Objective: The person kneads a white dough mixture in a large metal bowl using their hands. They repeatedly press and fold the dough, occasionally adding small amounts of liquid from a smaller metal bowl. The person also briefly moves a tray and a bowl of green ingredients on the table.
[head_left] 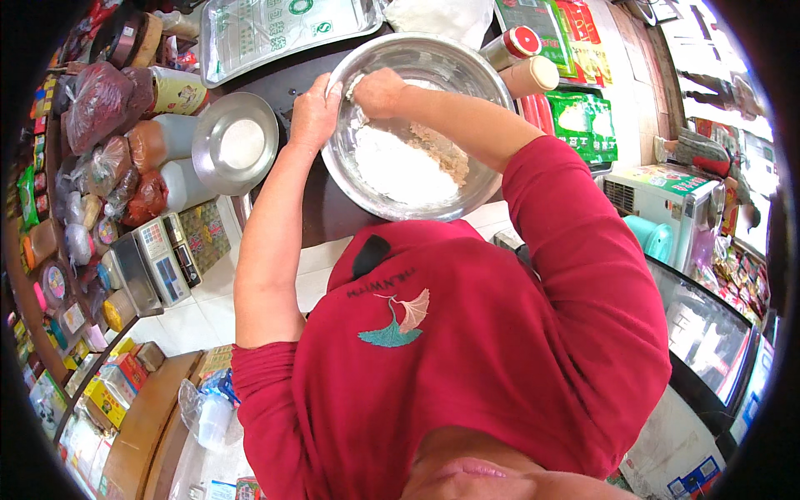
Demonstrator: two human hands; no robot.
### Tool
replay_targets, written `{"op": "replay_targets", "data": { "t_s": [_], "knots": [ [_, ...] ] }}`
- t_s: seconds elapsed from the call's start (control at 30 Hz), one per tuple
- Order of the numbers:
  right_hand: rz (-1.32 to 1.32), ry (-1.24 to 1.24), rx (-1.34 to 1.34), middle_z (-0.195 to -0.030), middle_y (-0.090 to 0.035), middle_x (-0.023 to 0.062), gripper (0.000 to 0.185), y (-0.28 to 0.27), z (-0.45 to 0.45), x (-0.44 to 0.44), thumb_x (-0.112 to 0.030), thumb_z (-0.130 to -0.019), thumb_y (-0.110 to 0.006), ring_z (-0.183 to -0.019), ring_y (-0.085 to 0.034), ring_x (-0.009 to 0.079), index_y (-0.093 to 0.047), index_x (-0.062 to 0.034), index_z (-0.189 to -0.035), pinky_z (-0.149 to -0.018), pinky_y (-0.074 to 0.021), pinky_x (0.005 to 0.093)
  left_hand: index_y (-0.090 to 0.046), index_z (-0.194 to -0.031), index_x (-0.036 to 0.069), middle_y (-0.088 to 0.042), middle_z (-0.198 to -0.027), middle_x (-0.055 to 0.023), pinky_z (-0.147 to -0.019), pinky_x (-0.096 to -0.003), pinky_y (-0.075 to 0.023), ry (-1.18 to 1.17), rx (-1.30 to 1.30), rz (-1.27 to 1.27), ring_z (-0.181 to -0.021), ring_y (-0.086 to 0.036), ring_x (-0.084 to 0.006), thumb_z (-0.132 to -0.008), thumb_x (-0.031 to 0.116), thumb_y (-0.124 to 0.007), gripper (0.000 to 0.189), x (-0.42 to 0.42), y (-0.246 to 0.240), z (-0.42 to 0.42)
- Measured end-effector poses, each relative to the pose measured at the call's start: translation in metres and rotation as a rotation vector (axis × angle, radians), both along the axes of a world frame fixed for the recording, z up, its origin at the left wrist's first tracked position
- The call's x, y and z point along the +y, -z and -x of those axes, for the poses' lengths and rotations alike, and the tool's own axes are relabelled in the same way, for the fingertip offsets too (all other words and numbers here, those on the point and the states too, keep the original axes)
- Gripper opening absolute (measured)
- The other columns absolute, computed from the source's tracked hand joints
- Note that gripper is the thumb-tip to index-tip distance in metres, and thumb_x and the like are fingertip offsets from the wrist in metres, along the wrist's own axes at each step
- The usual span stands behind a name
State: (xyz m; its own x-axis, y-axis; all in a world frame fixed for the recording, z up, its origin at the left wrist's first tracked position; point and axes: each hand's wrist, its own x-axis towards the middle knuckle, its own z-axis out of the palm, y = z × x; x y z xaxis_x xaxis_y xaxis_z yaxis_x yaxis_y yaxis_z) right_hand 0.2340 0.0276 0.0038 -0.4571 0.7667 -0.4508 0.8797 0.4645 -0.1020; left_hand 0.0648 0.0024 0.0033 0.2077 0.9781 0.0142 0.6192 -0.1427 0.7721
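Note:
A large stainless steel bowl (489,115) stands on the dark tabletop before me. In it lies loose white flour (400,164), with a tan, crumbly powder (455,164) along its right side. My left hand (314,114) holds the bowl's left rim, the thumb over the edge. Inside the bowl, near the far left wall, my right hand (379,94) is bent down into the flour. White clumps cling about its fingertips, and what lies under the fingers is hidden.
Left of the bowl sits a small metal basin (207,147) with pale contents. Beyond are a metal tray (209,56) holding printed plastic packaging and a white bag (440,17). A red-capped jar (522,42), a tan cylinder (534,76) and green packets (581,125) stand right. A scale (164,259) is lower left.

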Motion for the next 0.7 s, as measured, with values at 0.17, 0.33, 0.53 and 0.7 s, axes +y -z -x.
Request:
{"op": "replay_targets", "data": {
  "t_s": [0.17,0.33,0.53,0.7],
  "knots": [
    [-0.123,0.182,-0.114,-0.094,-0.073,0.0137,0.020,-0.005,-0.081,-0.007,-0.019,-0.077,-0.067,-0.089,-0.071,0.0296,-0.075,-0.0065,-0.091,-0.073,-0.0564,0.0409,-0.061,-0.118,0.008,-0.067,-0.093,-0.0259,-0.077,-0.0499,-0.0510,0.014,0.021,0.016,-0.089,-0.065,-0.0435,-0.096,0.032,-0.055,0.033,0.002,0.000,0.000],
    [0.066,0.211,-0.211,-0.090,-0.072,0.0183,0.021,0.011,-0.136,-0.071,-0.021,-0.076,-0.066,-0.084,-0.072,0.0315,-0.075,-0.0051,-0.088,-0.072,-0.0566,0.0422,-0.061,-0.117,0.008,-0.069,-0.095,-0.0227,-0.080,-0.0479,-0.0509,-0.018,0.036,-0.033,-0.090,-0.066,-0.0421,-0.096,0.033,-0.054,0.033,0.001,0.003,-0.003],
    [0.225,-0.115,-0.248,-0.080,-0.072,0.0153,0.018,0.041,-0.116,-0.140,-0.020,-0.074,-0.064,-0.076,-0.071,0.0312,-0.075,-0.0062,-0.079,-0.067,-0.0572,0.0422,-0.062,-0.114,0.008,-0.069,-0.094,-0.0224,-0.079,-0.0472,-0.0511,-0.024,0.006,-0.032,-0.089,-0.066,-0.0416,-0.096,0.032,-0.055,0.031,-0.001,0.004,-0.004],
    [0.115,-0.249,-0.043,-0.073,-0.070,0.0140,0.016,0.056,-0.073,-0.130,-0.020,-0.070,-0.065,-0.071,-0.070,0.0264,-0.074,-0.0072,-0.072,-0.062,-0.0565,0.0409,-0.062,-0.114,0.008,-0.069,-0.094,-0.0227,-0.079,-0.0474,-0.0511,-0.010,0.048,-0.060,-0.090,-0.066,-0.0417,-0.095,0.032,-0.055,0.031,0.004,0.004,-0.006]
  ]
}}
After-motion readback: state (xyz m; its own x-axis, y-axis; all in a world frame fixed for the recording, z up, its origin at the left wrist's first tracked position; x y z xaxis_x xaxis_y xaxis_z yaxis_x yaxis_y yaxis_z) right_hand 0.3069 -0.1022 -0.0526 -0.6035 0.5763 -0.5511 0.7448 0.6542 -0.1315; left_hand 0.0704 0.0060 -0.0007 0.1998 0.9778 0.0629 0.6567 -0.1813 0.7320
